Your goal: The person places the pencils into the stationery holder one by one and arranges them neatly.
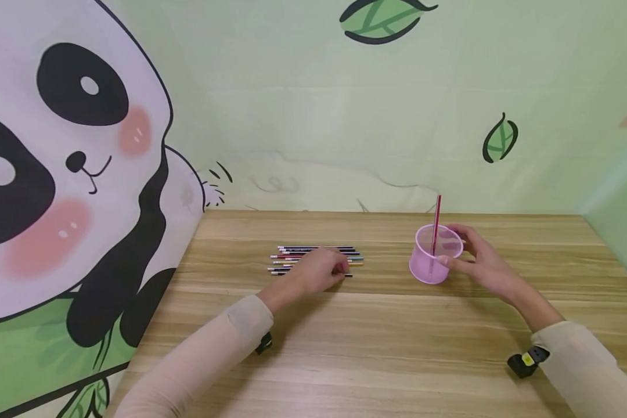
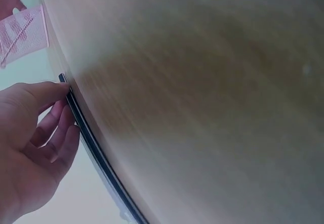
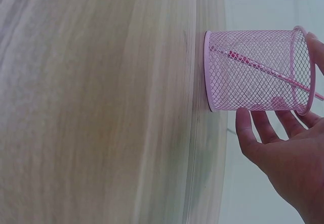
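My left hand (image 1: 321, 270) reaches over a row of pencils (image 1: 292, 248) lying side by side, white eraser ends to the left. In the left wrist view its thumb and fingertips pinch a black pencil (image 2: 96, 148) near one end, low along the tabletop. On the right, my right hand (image 1: 483, 264) holds a pink mesh pencil cup (image 1: 427, 270) by its side, thumb at the rim and fingers curved around the far side. One red pencil (image 1: 437, 217) leans upright inside the cup, its upper part above the rim.
The wooden table (image 1: 386, 348) ends at the back against a pale green wall cloth (image 1: 292, 116) with leaf drawings. A large printed panda (image 1: 99, 174) covers the left side. Black wrist cameras (image 1: 525, 363) sit at both sleeves.
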`<state>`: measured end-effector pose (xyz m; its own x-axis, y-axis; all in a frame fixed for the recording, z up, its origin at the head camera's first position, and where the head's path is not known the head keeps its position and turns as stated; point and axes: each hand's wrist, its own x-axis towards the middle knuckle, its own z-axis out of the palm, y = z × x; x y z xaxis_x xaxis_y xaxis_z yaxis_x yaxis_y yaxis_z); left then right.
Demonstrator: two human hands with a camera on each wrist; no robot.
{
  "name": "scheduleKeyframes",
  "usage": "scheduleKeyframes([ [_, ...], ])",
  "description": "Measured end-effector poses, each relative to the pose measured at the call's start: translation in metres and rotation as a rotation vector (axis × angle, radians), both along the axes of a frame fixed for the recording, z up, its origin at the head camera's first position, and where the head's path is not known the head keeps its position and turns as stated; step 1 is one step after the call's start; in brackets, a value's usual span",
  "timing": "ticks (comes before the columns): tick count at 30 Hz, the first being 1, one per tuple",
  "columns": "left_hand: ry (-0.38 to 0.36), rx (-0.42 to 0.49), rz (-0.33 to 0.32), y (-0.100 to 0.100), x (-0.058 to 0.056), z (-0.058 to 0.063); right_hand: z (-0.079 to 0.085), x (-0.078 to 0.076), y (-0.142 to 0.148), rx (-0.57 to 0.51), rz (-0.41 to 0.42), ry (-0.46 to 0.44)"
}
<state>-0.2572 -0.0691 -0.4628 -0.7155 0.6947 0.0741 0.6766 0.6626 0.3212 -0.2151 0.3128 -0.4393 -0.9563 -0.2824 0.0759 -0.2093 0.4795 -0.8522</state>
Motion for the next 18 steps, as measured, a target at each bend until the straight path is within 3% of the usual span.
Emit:
scheduleKeyframes([
  [5,0.058,-0.04,-0.018,0.0032,0.0003,0.0006,0.0005,-0.0006,0.0012,-0.02,0.006,-0.005],
  [18,0.076,-0.095,-0.028,0.0078,0.0009,0.0014,-0.0006,-0.0006,0.0011,-0.01,0.007,-0.003],
])
